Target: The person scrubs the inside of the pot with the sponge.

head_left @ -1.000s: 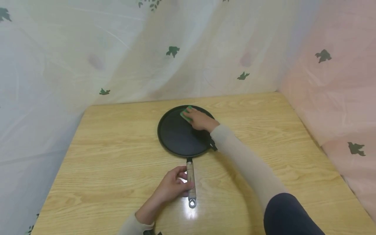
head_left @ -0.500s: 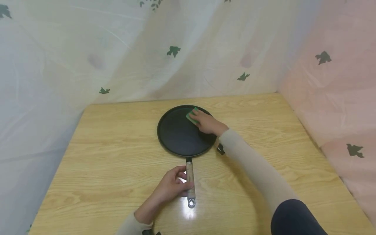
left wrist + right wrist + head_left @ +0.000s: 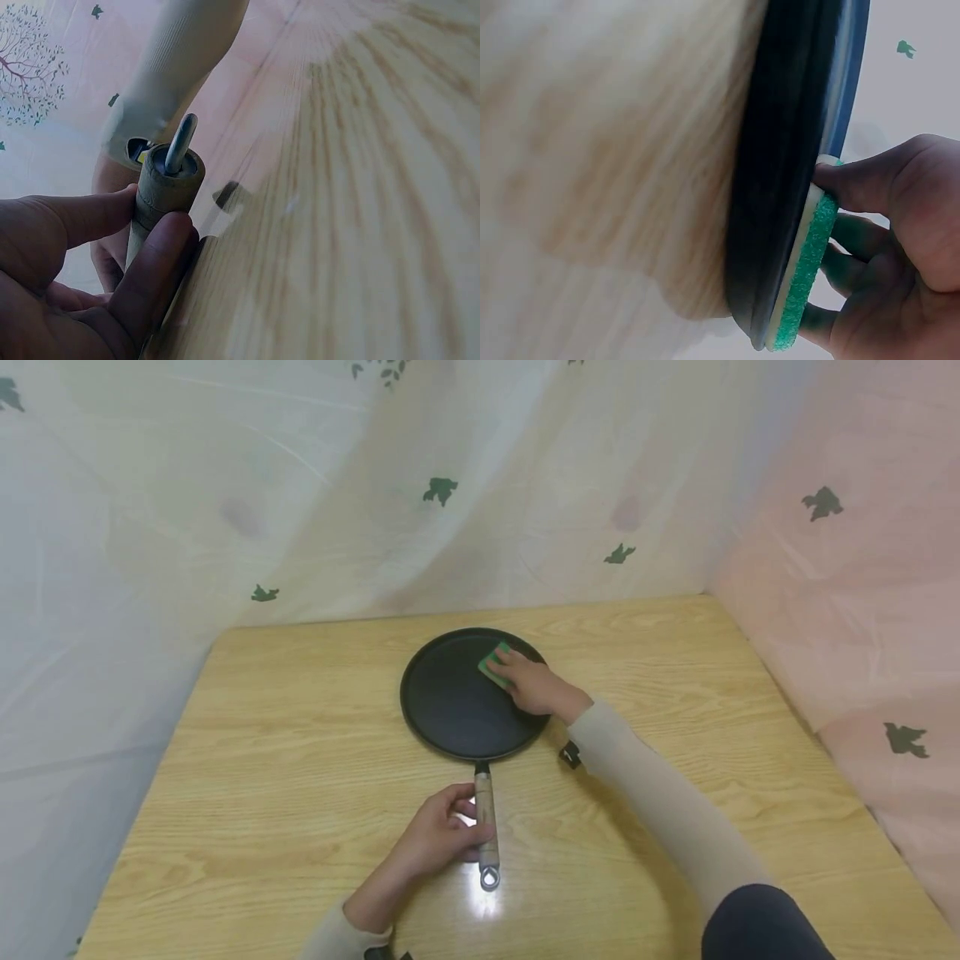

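A round, shallow black frying pan (image 3: 457,710) lies on the wooden table, its wooden handle (image 3: 485,810) pointing toward me. My left hand (image 3: 437,837) grips that handle between thumb and fingers; the left wrist view shows the handle's end (image 3: 171,176) with its metal hanging loop. On the right half of the pan, my right hand (image 3: 534,683) holds a green and pale sponge (image 3: 492,667) against the cooking surface. From the side, in the right wrist view, thumb and fingertips pinch the sponge (image 3: 808,270), pale side toward the pan.
The light wood table (image 3: 285,760) extends around the pan on all sides. Behind it hangs a pale sheet (image 3: 337,510) with green bird prints, and a pinkish sheet (image 3: 847,610) borders the right side.
My right hand has slid the sponge from the pan's upper middle to the right and slightly toward me. The left hand and the pan have stayed almost in place.
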